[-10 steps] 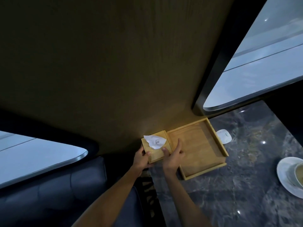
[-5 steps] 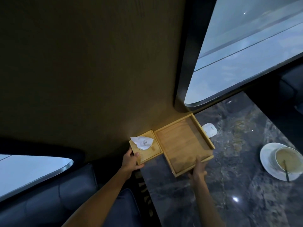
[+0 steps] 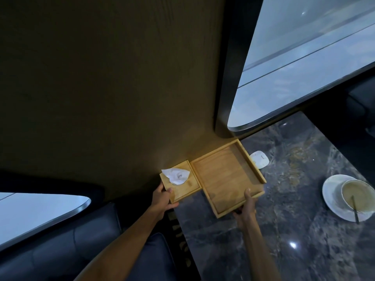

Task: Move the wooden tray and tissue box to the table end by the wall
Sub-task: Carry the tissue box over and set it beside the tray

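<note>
The empty wooden tray (image 3: 225, 175) lies on the dark marble table (image 3: 284, 230), its far edge against the brown wall. My right hand (image 3: 246, 207) grips the tray's near rim, thumb on top and fingers underneath. Left of the tray and touching it sits the wooden tissue box (image 3: 182, 188), a white tissue sticking out of its top. My left hand (image 3: 162, 199) holds the box's near left corner, thumb resting on the lid.
A small white object (image 3: 260, 162) lies just past the tray's right side. At the table's right stands a white saucer (image 3: 332, 199) with a cup and a spoon. A dark leather seat (image 3: 81, 244) sits below left; windows flank the wall.
My right hand left the tissue box and took hold of the tray's near rim. The left hand stays on the box. The view shifted, so the cup and saucer show more fully.
</note>
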{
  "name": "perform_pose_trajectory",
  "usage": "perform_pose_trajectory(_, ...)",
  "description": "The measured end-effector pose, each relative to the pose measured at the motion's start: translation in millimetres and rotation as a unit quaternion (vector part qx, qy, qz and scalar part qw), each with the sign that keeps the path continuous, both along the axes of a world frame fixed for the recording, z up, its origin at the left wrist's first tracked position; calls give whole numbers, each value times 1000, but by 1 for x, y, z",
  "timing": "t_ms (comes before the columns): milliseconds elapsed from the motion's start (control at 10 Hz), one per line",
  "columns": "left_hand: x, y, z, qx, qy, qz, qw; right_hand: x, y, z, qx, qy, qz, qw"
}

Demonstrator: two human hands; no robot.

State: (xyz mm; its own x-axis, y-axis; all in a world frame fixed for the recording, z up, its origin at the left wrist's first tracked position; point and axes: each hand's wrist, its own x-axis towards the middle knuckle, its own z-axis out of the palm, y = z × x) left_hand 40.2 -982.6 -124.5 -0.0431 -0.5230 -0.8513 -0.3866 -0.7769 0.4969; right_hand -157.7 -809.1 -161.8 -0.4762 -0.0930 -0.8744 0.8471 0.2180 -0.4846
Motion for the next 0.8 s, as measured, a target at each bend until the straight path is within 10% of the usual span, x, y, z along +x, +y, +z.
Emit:
perform_pose_trajectory(400,-18,15,20,-27,-3,25,999,0,3,24,-36,-3,23,999)
perform_pose_trajectory(800,-20,56,67,-200,-178,-265,926,19,7,80,4,184,312,932)
